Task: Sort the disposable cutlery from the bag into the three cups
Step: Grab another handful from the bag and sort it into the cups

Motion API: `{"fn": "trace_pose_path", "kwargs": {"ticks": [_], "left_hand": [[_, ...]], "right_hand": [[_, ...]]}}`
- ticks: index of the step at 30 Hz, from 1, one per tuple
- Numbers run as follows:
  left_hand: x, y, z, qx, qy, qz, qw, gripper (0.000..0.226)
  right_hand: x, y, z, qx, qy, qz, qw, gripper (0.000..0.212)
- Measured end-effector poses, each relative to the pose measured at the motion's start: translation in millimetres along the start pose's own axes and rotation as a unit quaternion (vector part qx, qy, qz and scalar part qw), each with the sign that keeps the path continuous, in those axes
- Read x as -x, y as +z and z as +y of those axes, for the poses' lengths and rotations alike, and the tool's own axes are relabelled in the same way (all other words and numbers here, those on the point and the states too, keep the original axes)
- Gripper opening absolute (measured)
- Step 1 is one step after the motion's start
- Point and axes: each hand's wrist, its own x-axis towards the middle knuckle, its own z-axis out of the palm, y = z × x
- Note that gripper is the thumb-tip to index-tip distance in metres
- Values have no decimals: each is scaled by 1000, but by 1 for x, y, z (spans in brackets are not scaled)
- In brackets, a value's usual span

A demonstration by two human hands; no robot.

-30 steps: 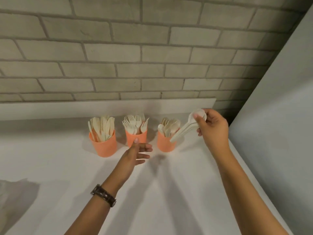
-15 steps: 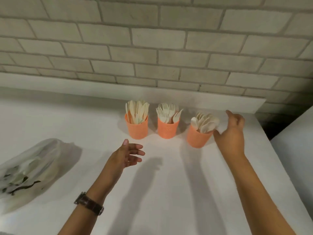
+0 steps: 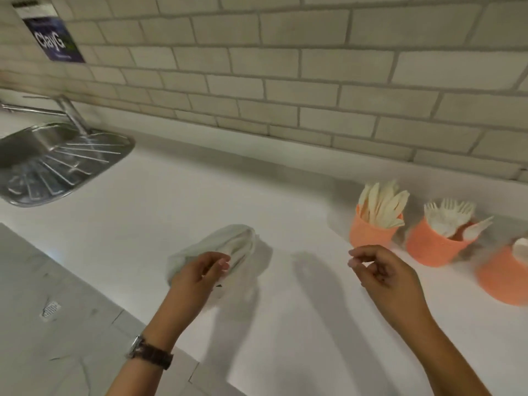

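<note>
A translucent plastic bag (image 3: 228,247) lies on the white counter (image 3: 285,195), and my left hand (image 3: 197,278) grips its near end with curled fingers. My right hand (image 3: 383,272) hovers empty over the counter to the right of the bag, fingers loosely curled. Three orange cups stand at the right: the knife cup (image 3: 371,232), the fork cup (image 3: 434,247) and the spoon cup (image 3: 503,278), which the frame edge cuts off. Each holds several pale pieces of cutlery.
A steel sink (image 3: 57,161) with a tap (image 3: 68,112) sits at the far left. A tiled wall (image 3: 285,81) backs the counter, with a dark sticker (image 3: 54,38) on it. The counter's front edge runs diagonally below my left arm, with grey floor (image 3: 43,310) beyond.
My right hand let the spoons go into the right cup and came back empty. The view swung left, and my left hand reached over and took hold of the bag.
</note>
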Motion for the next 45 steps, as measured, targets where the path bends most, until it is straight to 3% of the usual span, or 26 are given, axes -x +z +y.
{"fn": "trace_pose_path", "kwargs": {"ticks": [5, 8, 11, 13, 16, 19, 21, 24, 29, 34, 40, 42, 45], "left_hand": [[-39, -31, -29, -217, 58, -57, 973, 29], [-52, -31, -37, -313, 99, -138, 934, 34], [-60, -27, -50, -378, 135, -196, 895, 26], [-61, -28, -57, -407, 137, -235, 872, 16], [-61, -30, -58, -417, 129, -286, 853, 20], [-62, -38, -47, -439, 93, -308, 839, 25], [-69, -47, -44, -435, 60, -292, 850, 11], [-79, -63, -43, -426, 12, -263, 866, 26], [-90, -52, -49, -498, 40, -240, 832, 35], [-101, -27, -60, -526, -11, -252, 812, 41], [-91, -20, -82, -590, 43, -177, 787, 29], [-87, -18, -90, -569, 27, -155, 807, 34], [-80, -16, -97, -482, -13, -124, 867, 36]], "right_hand": [[-10, 112, -20, -21, 0, -24, 1000, 19], [-23, 165, -24, 48, -30, -82, 995, 10], [-42, 198, -28, 190, -65, -151, 968, 6], [-54, 209, -34, 279, -70, -204, 936, 32], [-74, 209, -48, 315, -29, -253, 914, 76], [-82, 212, -62, 331, -3, -294, 897, 90], [-78, 214, -65, 342, -6, -315, 885, 93], [-66, 210, -67, 349, -29, -331, 876, 91], [-53, 206, -63, 306, -36, -300, 903, 84], [-46, 209, -68, 312, -49, -307, 898, 86], [-36, 224, -70, 321, -32, -329, 887, 89], [-33, 226, -70, 317, -28, -335, 887, 89], [-33, 225, -71, 317, -20, -338, 886, 90]]}}
